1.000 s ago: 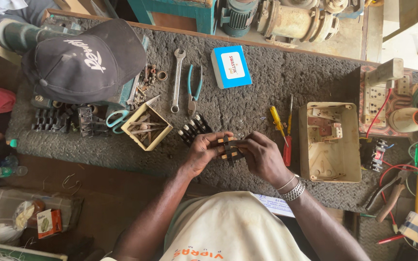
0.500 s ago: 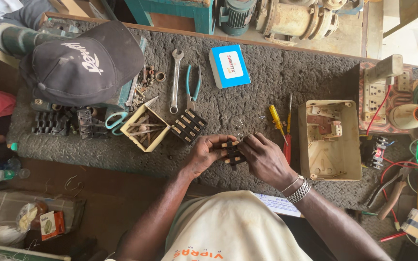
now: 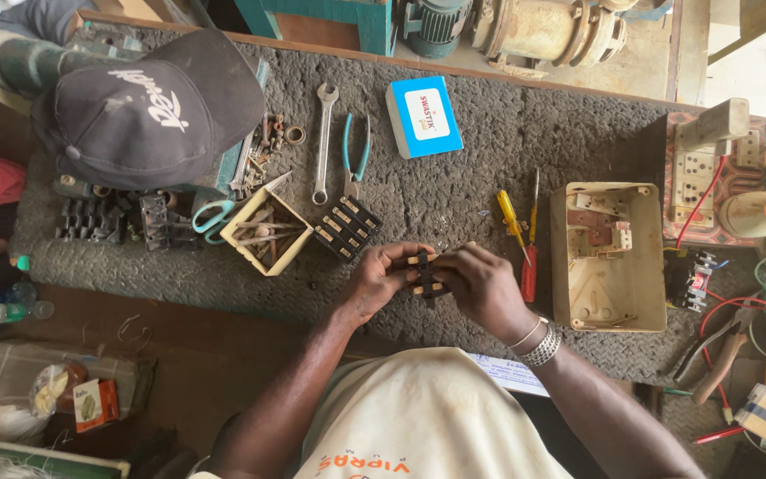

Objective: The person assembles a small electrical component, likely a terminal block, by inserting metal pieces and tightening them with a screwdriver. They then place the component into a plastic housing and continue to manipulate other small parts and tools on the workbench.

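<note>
Beside a screw-filled tray (image 3: 263,232), both hands' fingers (image 3: 401,259) pinch a black terminal block (image 3: 427,275).

Both hands meet over the grey mat (image 3: 489,177); the left hand (image 3: 379,282) and right hand (image 3: 482,288) grip 1 small black terminal block (image 3: 427,275) between their fingertips; another black block (image 3: 347,229) lies just beside a small wooden tray (image 3: 263,232); 2 screwdrivers (image 3: 525,235) lie near the right hand; a beige box (image 3: 606,257) sits further right.

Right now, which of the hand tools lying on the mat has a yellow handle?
The small screwdriver, just left of the red-handled screwdriver. The pliers have teal grips, and the spanner is bare metal.
</note>
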Action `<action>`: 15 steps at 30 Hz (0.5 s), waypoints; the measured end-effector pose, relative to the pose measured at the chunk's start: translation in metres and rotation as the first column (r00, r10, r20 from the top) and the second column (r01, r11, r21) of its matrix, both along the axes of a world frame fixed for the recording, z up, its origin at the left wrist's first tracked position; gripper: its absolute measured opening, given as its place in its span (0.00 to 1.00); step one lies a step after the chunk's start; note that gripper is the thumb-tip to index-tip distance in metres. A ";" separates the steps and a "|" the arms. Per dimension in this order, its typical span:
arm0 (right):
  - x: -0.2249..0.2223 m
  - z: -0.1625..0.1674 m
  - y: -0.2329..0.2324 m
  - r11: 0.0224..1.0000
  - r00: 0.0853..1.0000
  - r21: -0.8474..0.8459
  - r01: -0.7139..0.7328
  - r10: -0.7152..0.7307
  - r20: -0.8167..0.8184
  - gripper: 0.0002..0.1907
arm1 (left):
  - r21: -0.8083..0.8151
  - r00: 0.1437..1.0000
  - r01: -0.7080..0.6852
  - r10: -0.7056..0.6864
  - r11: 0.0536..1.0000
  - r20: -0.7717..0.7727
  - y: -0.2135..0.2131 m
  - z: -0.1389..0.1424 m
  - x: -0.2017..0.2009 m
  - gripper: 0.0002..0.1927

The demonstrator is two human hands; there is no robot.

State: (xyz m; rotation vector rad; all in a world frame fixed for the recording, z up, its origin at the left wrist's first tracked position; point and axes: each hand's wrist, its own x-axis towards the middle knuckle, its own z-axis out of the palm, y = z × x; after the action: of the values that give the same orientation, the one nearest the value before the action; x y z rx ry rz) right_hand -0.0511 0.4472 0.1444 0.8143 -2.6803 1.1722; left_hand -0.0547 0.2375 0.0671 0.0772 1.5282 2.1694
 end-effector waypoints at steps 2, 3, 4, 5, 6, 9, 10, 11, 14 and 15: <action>-0.001 -0.004 -0.009 0.999 0.999 -0.037 0.018 -0.016 0.045 0.07 | 0.012 1.000 0.009 -0.009 1.000 -0.012 -0.007 -0.006 -0.003 0.18; -0.002 -0.006 -0.013 0.998 0.998 -0.055 0.029 -0.025 0.066 0.06 | 0.019 1.000 0.015 -0.015 1.000 -0.020 -0.010 -0.009 -0.006 0.18; -0.002 -0.007 -0.017 0.998 0.998 -0.056 0.003 0.000 0.055 0.07 | 0.020 0.999 0.031 -0.031 0.999 -0.004 -0.015 -0.012 -0.008 0.17; -0.003 -0.007 -0.019 0.998 0.999 -0.055 -0.020 0.022 0.046 0.07 | 0.022 0.999 0.051 -0.051 0.998 0.013 -0.019 -0.014 -0.011 0.17; -0.005 -0.006 -0.018 0.998 0.998 -0.056 -0.043 0.045 0.036 0.08 | 0.023 0.997 0.070 -0.071 0.997 0.030 -0.019 -0.017 -0.014 0.16; -0.015 0.000 -0.012 0.998 0.993 -0.068 -0.012 0.020 0.113 0.08 | 0.010 0.996 0.066 -0.067 0.998 0.050 -0.014 -0.020 -0.018 0.14; -0.015 0.002 -0.012 0.998 0.987 -0.051 0.028 -0.019 0.162 0.08 | 0.025 0.997 0.062 -0.063 0.998 0.052 -0.014 -0.020 -0.019 0.14; -0.016 0.003 -0.013 0.997 0.976 -0.031 0.068 -0.060 0.210 0.08 | 0.041 0.997 0.058 -0.061 0.997 0.054 -0.014 -0.021 -0.020 0.13; -0.015 -0.001 -0.019 0.984 0.903 -0.010 0.177 -0.159 0.398 0.06 | 0.042 0.997 0.062 -0.063 0.997 0.043 -0.019 -0.022 -0.020 0.13; -0.012 -0.005 -0.022 0.977 0.866 -0.010 0.211 -0.183 0.466 0.05 | 0.031 0.997 0.065 -0.066 0.997 0.035 -0.022 -0.023 -0.019 0.14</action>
State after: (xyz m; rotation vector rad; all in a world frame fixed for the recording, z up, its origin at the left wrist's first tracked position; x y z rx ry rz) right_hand -0.0634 0.4251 0.1390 0.2550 -2.9774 1.5478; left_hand -0.0736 0.2152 0.0441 0.0956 1.4531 2.1316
